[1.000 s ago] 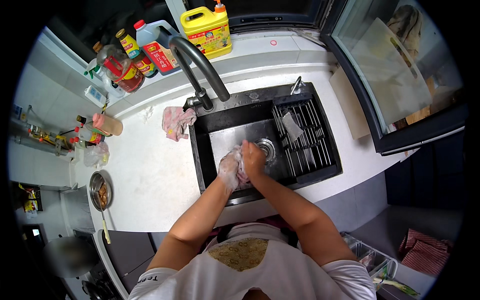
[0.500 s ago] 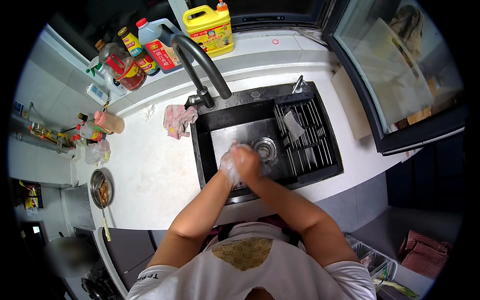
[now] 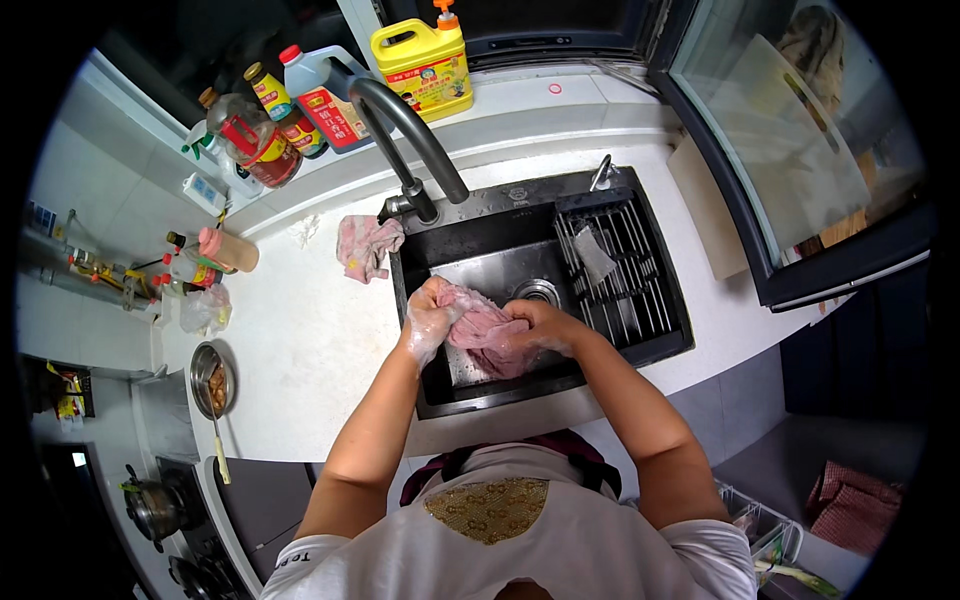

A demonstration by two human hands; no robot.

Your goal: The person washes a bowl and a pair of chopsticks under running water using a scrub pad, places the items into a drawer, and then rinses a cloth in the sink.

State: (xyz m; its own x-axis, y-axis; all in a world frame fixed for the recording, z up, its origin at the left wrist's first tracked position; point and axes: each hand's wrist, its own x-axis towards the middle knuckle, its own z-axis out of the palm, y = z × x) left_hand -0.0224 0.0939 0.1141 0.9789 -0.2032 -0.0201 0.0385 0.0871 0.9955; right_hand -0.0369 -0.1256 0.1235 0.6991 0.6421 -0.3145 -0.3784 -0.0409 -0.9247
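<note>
Over the black sink (image 3: 492, 401) I hold a wet pink cloth (image 3: 478, 325) stretched between both hands. My left hand (image 3: 428, 312), coated in white suds, is closed on the cloth's upper left end. On the cloth's right side, my right hand (image 3: 540, 327) grips it with the fingers partly hidden behind its folds. The round drain (image 3: 537, 291) shows just beyond the cloth. A dark grey faucet (image 3: 410, 130) arches over the sink's back left, and I see no water coming from it.
A black drying rack (image 3: 625, 275) covers the sink's right part, with a pale cloth-like piece on it. Left of the sink lies another pink cloth (image 3: 367, 246). A steel ladle (image 3: 211, 385) holds brown pieces. A yellow jug (image 3: 425, 70) and several bottles line the ledge.
My hands were pressed together, blurred and sudsy, low in the sink. Now they are apart, with the pink cloth plainly showing between them. The view has shifted slightly.
</note>
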